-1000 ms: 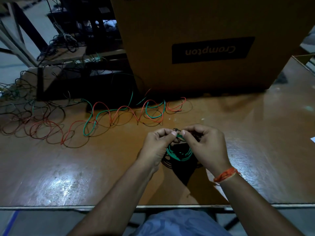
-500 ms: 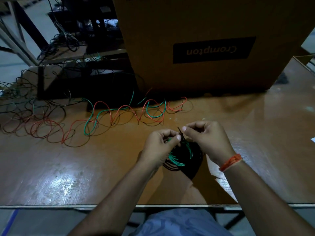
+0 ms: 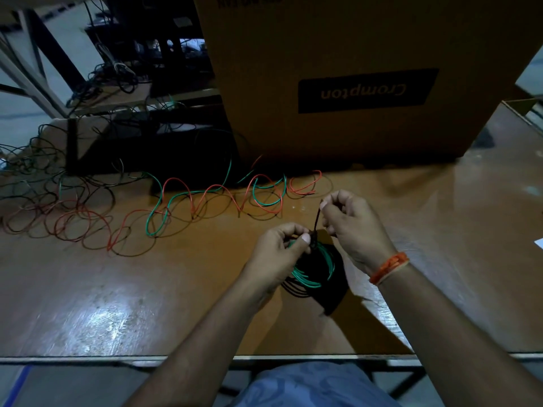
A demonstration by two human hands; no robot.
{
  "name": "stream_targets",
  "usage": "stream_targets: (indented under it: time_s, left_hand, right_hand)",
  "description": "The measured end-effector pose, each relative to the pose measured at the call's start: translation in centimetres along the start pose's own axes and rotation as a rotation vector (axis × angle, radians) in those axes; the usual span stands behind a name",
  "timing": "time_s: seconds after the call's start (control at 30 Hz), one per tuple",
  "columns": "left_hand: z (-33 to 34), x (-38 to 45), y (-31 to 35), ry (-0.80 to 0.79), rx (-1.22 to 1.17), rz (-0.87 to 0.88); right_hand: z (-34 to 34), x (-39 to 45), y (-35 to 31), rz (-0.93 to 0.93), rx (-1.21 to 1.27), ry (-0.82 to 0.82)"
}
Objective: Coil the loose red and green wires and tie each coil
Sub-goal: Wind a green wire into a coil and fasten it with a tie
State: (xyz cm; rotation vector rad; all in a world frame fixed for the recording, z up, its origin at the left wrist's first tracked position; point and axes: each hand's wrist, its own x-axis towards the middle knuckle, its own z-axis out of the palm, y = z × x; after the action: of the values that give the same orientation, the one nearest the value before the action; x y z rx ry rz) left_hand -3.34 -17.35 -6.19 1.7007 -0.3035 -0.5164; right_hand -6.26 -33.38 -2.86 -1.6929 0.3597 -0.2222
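Note:
A small coil of green and dark wire [image 3: 311, 277] hangs over the table between my hands. My left hand [image 3: 279, 254] pinches the coil's top at the knot. My right hand [image 3: 349, 224], above and to the right, grips a dark tie end [image 3: 317, 218] that runs taut up from the knot. Loose red and green wires [image 3: 223, 198] lie in loops on the brown table [image 3: 117, 289] further back, left of my hands.
A large cardboard box [image 3: 367, 83] stands at the back of the table. A tangle of dark and red wires [image 3: 50, 207] covers the far left. The table's front edge [image 3: 88, 358] runs near my lap. A white paper corner [image 3: 539, 243] lies at the right.
My right hand has risen and moved away from my left, drawing the dark tie end up out of the knot. The coil has shifted slightly lower and right.

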Motion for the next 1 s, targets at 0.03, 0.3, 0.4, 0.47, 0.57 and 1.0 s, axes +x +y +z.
stream_targets:
  time_s: [0.03,0.3,0.4,0.47,0.57,1.0]
  left_hand:
    - [0.0,0.1,0.1,0.000,0.009,-0.003]
    - [-0.1,0.0,1.0,0.017,0.018,0.038]
    - [-0.2,-0.2,1.6,-0.003,-0.021,0.073]
    - [-0.2,-0.2,1.8,-0.006,-0.071,0.081]
    - [-0.2,-0.4,1.9,-0.002,-0.083,0.086]
    - [0.1,-0.4,1.1,0.074,0.024,0.071]
  right_hand:
    - [0.1,0.0,0.0,-0.006,-0.007,0.007]
    - [0.6,0.0,-1.0,0.026,0.238,0.016]
    - [0.4,-0.1,-1.0,0.073,0.301,0.012]
    - [0.2,-0.1,-1.0,0.081,0.292,-0.002]
    - [0.0,-0.1,-0.8,0.051,0.219,-0.015]
    - [0.3,-0.4,-0.9,-0.107,0.019,0.125]
